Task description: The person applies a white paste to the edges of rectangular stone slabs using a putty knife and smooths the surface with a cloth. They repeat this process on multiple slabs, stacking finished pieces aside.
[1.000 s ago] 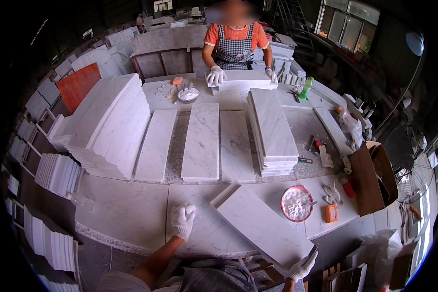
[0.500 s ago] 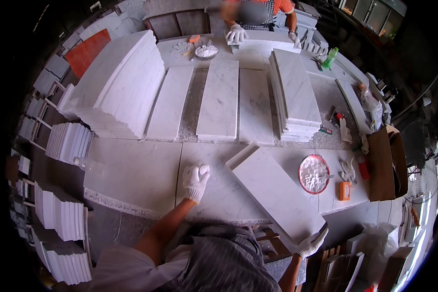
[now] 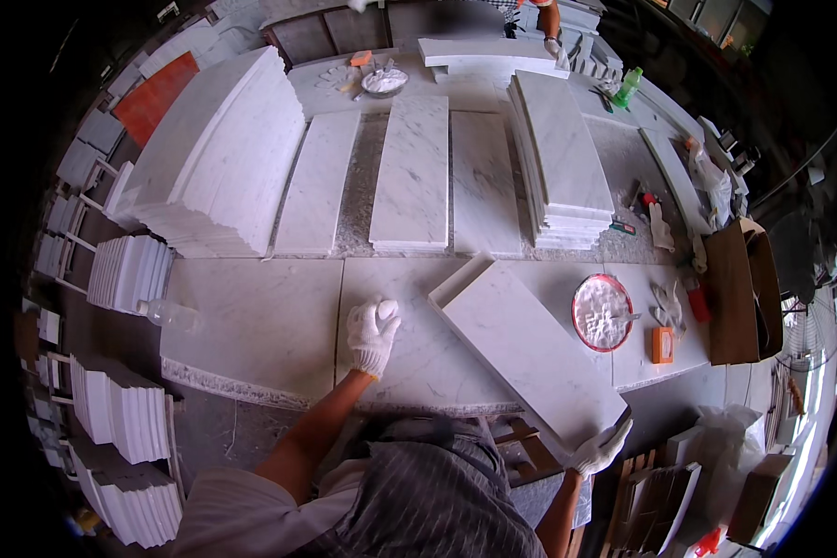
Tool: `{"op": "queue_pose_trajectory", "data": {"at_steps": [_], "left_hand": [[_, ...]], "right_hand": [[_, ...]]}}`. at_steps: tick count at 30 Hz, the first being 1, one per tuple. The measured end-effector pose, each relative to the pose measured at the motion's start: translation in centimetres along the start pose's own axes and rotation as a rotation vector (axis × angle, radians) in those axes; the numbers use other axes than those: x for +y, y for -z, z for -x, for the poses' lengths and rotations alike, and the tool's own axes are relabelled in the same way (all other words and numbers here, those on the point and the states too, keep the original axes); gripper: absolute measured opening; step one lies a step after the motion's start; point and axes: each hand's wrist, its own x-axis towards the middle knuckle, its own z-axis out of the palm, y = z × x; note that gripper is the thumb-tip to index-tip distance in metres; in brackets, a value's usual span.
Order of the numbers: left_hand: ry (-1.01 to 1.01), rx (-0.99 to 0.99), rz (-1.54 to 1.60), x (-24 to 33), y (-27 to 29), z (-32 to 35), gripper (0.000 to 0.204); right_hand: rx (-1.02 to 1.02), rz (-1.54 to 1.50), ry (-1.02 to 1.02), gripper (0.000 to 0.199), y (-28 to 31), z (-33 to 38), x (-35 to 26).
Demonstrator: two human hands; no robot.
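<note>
Lifted off the far slab [image 3: 484, 49] is a co-worker's hand [image 3: 358, 5]; nearer, the white slab [image 3: 535, 349] is set aslant, overhanging the counter [image 3: 251, 325]. The left hand [image 3: 374, 335] is clenched, contents hidden; the right hand [image 3: 603, 451] is spread against the overhanging end, best kept supported.

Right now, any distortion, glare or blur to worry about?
Head view: black fisheye rim, table's front edge bowed; head view, lower right: washed-out glare; head view, top: smudged blur near the co-worker's arm; head view, middle: left hand and angled slab look reasonably sharp.
</note>
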Motion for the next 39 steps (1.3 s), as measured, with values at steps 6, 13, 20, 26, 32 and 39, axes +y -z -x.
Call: {"op": "queue_pose_trajectory", "data": {"at_steps": [6,13,20,26,32,39], "left_hand": [[0.058,-0.006,0.054,-0.2,0.3,0.3,0.064],[0.125,0.003,0.007,-0.2,2.0,1.5,0.081],[0.182,-0.076,0.026,2.5,7.9,3.4,0.088],[-0.248,-0.26,0.221,6.4,5.8,3.8,0.085],[-0.632,-0.551,0.405,11.6,1.4,2.5,0.071],[-0.91,-0.687,0.443,17.1,-2.0,2.1,0.069]], "right_hand": [[0.01,0.019,-0.005,0.041,0.2,-0.2,-1.3],[-0.008,0.039,-0.077,0.041,0.6,-0.2,-1.9],[0.024,0.1,-0.021,0.043,0.0,0.0,-1.5],[-0.005,0.091,-0.104,0.046,0.7,-1.1,-4.4],[0.018,0.212,-0.109,0.051,0.6,-1.2,-3.9],[0.052,0.192,-0.2,0.044,0.6,-0.4,-2.4]]}}
